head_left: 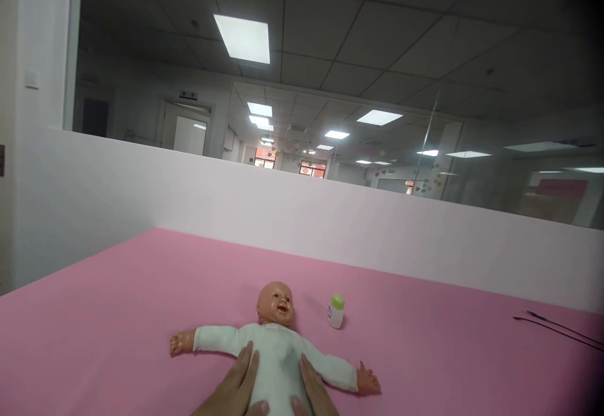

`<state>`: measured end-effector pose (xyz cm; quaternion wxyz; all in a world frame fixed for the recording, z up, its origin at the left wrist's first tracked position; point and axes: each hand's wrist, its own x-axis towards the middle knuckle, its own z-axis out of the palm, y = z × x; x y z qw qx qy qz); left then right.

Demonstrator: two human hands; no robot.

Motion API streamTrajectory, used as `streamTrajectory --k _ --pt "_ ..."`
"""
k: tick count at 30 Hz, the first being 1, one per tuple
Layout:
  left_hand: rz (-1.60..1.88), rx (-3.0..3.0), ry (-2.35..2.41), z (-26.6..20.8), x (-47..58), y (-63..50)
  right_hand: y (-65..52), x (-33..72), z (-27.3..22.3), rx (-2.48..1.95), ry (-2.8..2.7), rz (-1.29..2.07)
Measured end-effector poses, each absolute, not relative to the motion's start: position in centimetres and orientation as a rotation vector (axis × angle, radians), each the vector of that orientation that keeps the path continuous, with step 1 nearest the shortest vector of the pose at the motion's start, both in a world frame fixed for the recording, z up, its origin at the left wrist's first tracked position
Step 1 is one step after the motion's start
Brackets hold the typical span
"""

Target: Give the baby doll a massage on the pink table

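White cotton covered the baby doll point(278, 350), which lay face up, arms spread, near the front of the pink mat point(117, 315). We cupped its torso from both sides, left hand point(233, 387) and right hand point(314, 391) with fingers extended and loosely together, steadying it. A small green-capped bottle point(336, 312) stood just beside its head.

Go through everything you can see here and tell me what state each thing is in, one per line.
Baby doll: lying face up on the pink mat, arms spread, dressed in white.
Small bottle: upright, green cap on, beside the doll's head.
Left hand: flat against the doll's torso.
Right hand: flat against the torso's other side.
Thin black cables: lying loose on the mat.
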<state>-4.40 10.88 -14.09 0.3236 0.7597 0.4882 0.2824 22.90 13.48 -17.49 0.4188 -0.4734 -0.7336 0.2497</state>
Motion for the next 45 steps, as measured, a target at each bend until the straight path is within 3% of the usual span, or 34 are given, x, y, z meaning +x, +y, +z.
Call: streamTrajectory --k 6,11,20,26,31,35,40,45 --pt "0.779 2.139 1.188 -11.5 -1.2 10.8 13.9 20.0 -14.6 -0.949 -2.148 0.735" --pt "0.883 2.096 1.375 -10.5 0.0 11.4 14.1 18.8 -12.2 -1.168 -2.071 0.609" --pt "0.695 2.105 1.543 -9.8 -0.4 11.0 14.7 21.5 -14.7 -1.353 -1.868 0.608" --pt "0.553 2.199 1.526 -13.7 -2.5 11.0 14.1 24.1 -17.3 -1.317 -2.095 0.649" --pt "0.676 2.333 1.319 -17.4 -2.3 11.8 13.9 22.6 -17.3 -1.143 -2.151 0.726" --pt "0.749 2.33 1.341 -14.9 -0.2 11.7 13.7 20.3 -14.7 -1.032 -2.289 0.741" --pt "0.749 2.163 1.514 -10.1 -0.2 11.6 13.6 19.4 -12.4 -1.265 -2.119 0.657" --pt "0.807 1.977 1.515 -12.0 -3.1 10.0 15.3 23.7 -12.1 -1.39 -1.863 0.696"
